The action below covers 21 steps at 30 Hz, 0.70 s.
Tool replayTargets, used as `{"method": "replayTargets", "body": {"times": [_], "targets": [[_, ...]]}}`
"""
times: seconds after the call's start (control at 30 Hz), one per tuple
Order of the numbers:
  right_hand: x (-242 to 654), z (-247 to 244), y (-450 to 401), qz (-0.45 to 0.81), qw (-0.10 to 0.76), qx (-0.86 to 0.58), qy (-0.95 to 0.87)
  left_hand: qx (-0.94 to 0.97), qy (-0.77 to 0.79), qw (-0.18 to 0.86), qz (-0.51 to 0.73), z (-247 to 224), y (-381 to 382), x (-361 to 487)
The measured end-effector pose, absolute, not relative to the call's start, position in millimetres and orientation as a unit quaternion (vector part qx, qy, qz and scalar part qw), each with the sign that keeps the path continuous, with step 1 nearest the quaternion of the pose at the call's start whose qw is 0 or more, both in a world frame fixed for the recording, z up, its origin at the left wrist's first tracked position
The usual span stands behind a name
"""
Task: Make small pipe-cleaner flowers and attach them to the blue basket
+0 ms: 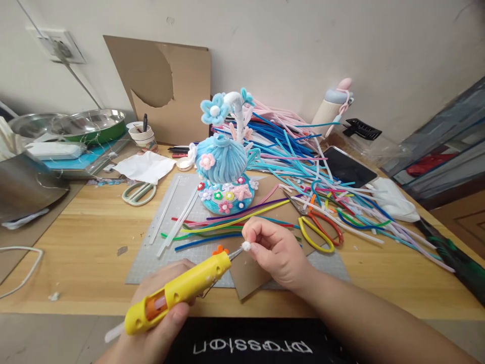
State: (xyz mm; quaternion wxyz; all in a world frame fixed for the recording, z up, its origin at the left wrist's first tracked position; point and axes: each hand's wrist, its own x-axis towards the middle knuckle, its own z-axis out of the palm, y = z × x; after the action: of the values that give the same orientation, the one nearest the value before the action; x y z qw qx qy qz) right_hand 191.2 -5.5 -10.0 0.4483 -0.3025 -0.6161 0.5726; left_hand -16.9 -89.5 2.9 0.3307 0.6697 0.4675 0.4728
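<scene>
My left hand (166,308) is wrapped round a yellow glue gun (185,284), with a clear glue stick (114,332) poking from its back end. Between thumb and fingertips, my right hand (278,250) pinches a small white fuzzy ball (246,246). The gun's metal nozzle (235,253) points at the ball and touches it or nearly so. Just behind the gun's tip lies an orange flower piece (220,250), partly hidden. Beyond my hands stands a blue pipe-cleaner craft (223,159) with a shell shape, small flowers and a white stem.
Loose pipe cleaners (291,141) heap at the back right. Yellow-and-orange scissors (317,233) lie right of my hand, pale green scissors (139,194) at left. A grey cutting mat (151,263) bears glue sticks (178,225) and cardboard (246,283). A phone (350,167) lies at right.
</scene>
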Motion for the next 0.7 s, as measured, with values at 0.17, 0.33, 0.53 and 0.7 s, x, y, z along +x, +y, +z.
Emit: {"method": "replayTargets", "body": {"times": [0.17, 0.33, 0.53, 0.7], "targets": [[192, -12, -6, 0.561, 0.450, -0.286, -0.634, 0.731, 0.446, 0.303, 0.417, 8, -86, -16], [193, -12, -6, 0.554, 0.447, -0.291, -0.639, 0.720, 0.445, 0.317, 0.427, 5, -87, -17], [194, -10, -7, 0.557, 0.445, -0.288, -0.639, 0.713, 0.447, 0.357, 0.406, -6, -90, -21], [193, -10, -6, 0.557, 0.442, -0.290, -0.641, 0.723, 0.442, 0.367, 0.383, -6, -88, -24]]}}
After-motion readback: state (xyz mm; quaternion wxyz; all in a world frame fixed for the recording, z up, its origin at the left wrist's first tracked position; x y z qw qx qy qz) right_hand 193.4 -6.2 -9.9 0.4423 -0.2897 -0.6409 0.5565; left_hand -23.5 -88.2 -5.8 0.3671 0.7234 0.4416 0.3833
